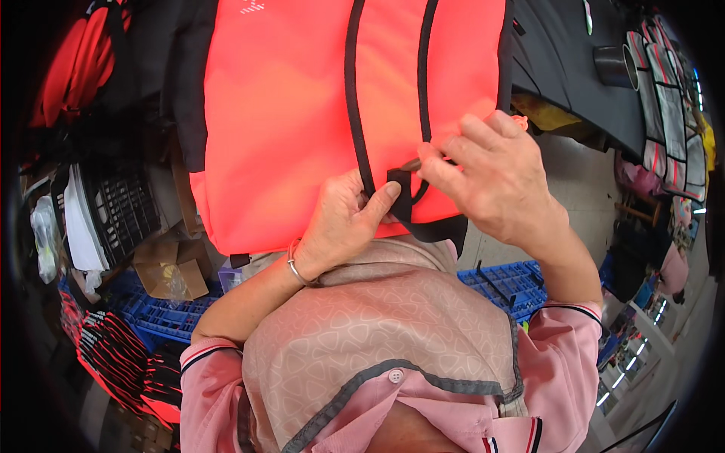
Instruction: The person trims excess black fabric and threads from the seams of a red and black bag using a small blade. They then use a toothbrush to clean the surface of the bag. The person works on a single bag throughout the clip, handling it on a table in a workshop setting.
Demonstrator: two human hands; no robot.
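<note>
A large neon coral fabric bag (272, 124) with black trim lies in front of my body, reaching up past the top of the picture. With thumb and fingers my left hand (348, 212) pinches a black webbing strap (403, 192) near the bag's lower edge. Just right of it, my right hand (490, 170) has its fingers bent over the strap's end and the black piping. A small brownish tip shows between the two hands; what it is I cannot tell. The strap's lower part hangs over the bag's edge.
Blue plastic pallets (504, 286) stand below on both sides. An open cardboard box (173, 269) sits at the left. On the black-covered table (566, 68) at the right is a dark metal cup (614, 67). Grey straps (665, 107) with red stripes hang beyond. A person in pink (674, 272) is far right.
</note>
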